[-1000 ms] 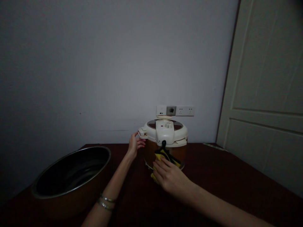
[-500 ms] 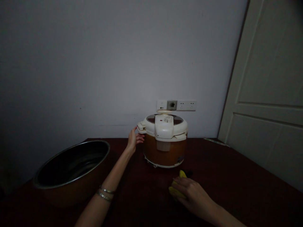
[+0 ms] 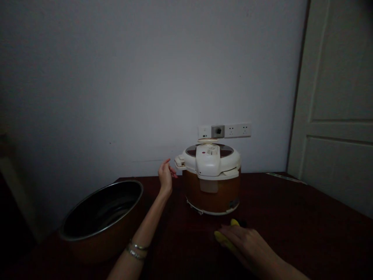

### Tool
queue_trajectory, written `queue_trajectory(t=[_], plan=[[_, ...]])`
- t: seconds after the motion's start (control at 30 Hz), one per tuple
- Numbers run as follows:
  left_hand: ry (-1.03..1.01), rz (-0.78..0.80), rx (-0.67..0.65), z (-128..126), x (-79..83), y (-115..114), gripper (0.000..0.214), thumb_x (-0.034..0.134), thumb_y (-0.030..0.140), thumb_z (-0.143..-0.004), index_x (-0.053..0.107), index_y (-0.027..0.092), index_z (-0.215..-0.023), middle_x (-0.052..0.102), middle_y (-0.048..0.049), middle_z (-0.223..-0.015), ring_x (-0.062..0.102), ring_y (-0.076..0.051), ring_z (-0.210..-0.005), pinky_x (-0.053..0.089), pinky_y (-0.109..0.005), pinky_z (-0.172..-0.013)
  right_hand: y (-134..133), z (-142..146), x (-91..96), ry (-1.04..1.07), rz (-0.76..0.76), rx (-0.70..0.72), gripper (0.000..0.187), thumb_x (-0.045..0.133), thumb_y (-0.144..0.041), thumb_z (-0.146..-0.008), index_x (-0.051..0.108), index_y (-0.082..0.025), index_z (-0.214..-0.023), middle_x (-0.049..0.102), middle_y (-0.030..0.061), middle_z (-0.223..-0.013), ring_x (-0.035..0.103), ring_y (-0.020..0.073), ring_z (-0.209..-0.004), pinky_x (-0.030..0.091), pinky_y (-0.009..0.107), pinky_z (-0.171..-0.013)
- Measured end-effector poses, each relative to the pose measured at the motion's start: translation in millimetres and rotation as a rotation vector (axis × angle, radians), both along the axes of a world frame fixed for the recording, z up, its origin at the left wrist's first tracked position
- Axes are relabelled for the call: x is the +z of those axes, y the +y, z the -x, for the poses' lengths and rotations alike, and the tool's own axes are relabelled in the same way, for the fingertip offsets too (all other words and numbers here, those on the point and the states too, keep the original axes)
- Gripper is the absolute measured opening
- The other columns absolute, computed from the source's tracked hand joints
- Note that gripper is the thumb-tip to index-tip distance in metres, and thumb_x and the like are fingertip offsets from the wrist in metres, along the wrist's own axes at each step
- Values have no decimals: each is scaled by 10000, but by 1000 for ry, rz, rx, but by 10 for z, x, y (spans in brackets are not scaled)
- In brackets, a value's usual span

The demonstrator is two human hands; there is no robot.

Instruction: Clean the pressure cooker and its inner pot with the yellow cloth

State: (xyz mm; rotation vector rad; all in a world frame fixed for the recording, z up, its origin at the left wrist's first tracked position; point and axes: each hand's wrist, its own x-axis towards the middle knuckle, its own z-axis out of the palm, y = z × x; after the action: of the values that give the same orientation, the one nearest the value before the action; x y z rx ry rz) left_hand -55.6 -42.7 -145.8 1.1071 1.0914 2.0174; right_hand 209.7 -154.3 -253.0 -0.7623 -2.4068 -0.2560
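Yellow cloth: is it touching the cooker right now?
No, the yellow cloth lies on the table under the right hand, in front of the cooker and apart from it.

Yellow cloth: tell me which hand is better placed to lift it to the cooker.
Right, most likely. The right hand lies on the yellow cloth on the table before the cooker; the left hand is raised beside the cooker's lid, clear of the cloth.
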Motion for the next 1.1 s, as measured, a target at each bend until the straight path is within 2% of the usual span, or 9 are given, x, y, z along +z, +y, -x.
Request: queue_trajectory(t=[0.2, 0.27, 0.43, 0.63, 0.73, 0.9, 0.97, 1.03, 1.1], plan=[[224, -348, 139, -216, 220, -449, 209, 465, 321, -808, 592, 164, -863, 454, 45, -507, 444, -91, -447, 394, -208, -461, -30, 176, 736, 239, -8, 23, 277, 426, -328, -932, 578, -142, -1069, 698, 106, -908, 676, 179, -752, 539, 271, -641], [361, -350, -7, -359, 298, -670, 244, 487, 358, -818, 623, 156, -839, 523, 4, -572, 510, -118, -530, 443, -240, -538, -48, 204, 993, 362, -32, 19, 248, 434, -326, -930, 560, -146, -1046, 672, 96, -868, 656, 169, -729, 524, 268, -635], [671, -200, -684, -703, 419, -1091, 318, 585, 322, -808, 649, 156, -1072, 649, -98, -1092, 595, -236, -981, 480, -336, -844, -48, 173, 1282, 589, -110, 8, 157, 475, -308, -910, 546, -175, -954, 605, 64, -816, 598, 165, -742, 497, 269, -661], [622, 95, -814, -798, 352, -1048, 304, 689, 310, -727, 678, 133, -973, 692, -89, -945, 638, -210, -829, 501, -320, -747, 47, 49, 1236, 513, 42, -14, 216, 430, -311, -931, 600, -179, -950, 664, 55, -847, 624, 150, -753, 489, 250, -687], [633, 104, -623, -577, 444, -948, 263, 688, 315, -709, 676, 130, -897, 695, -84, -893, 638, -196, -763, 496, -295, -681, 156, -104, 1282, 450, 33, -154, 302, 381, -353, -942, 630, -182, -940, 688, 65, -872, 636, 170, -755, 478, 279, -689], [793, -35, 292, -5, 743, -694, 225, 624, 316, -737, 654, 165, -901, 672, -54, -834, 598, -185, -726, 454, -275, -647, 351, -450, 1431, 594, 137, -206, 432, 352, -438, -939, 615, -176, -720, 641, 33, -649, 587, 154, -592, 429, 248, -549], [982, -22, 520, 96, 790, -559, 195, 618, 289, -732, 663, 173, -882, 657, -54, -821, 585, -192, -738, 442, -283, -683, 391, -545, 1465, 648, 149, -211, 429, 364, -444, -935, 618, -172, -722, 637, 25, -644, 584, 147, -583, 424, 246, -549], [1144, -32, 546, 76, 774, -432, 164, 606, 278, -739, 676, 180, -850, 648, -69, -862, 583, -200, -778, 439, -288, -724, 403, -590, 1478, 662, 134, -231, 418, 374, -440, -932, 626, -171, -736, 637, 20, -648, 581, 142, -576, 419, 249, -557], [1238, -63, 415, -18, 721, -334, 151, 603, 268, -742, 691, 193, -840, 645, -82, -939, 585, -205, -817, 441, -294, -760, 397, -596, 1480, 647, 114, -243, 415, 376, -438, -931, 625, -172, -731, 628, 17, -629, 574, 142, -565, 413, 252, -557]])
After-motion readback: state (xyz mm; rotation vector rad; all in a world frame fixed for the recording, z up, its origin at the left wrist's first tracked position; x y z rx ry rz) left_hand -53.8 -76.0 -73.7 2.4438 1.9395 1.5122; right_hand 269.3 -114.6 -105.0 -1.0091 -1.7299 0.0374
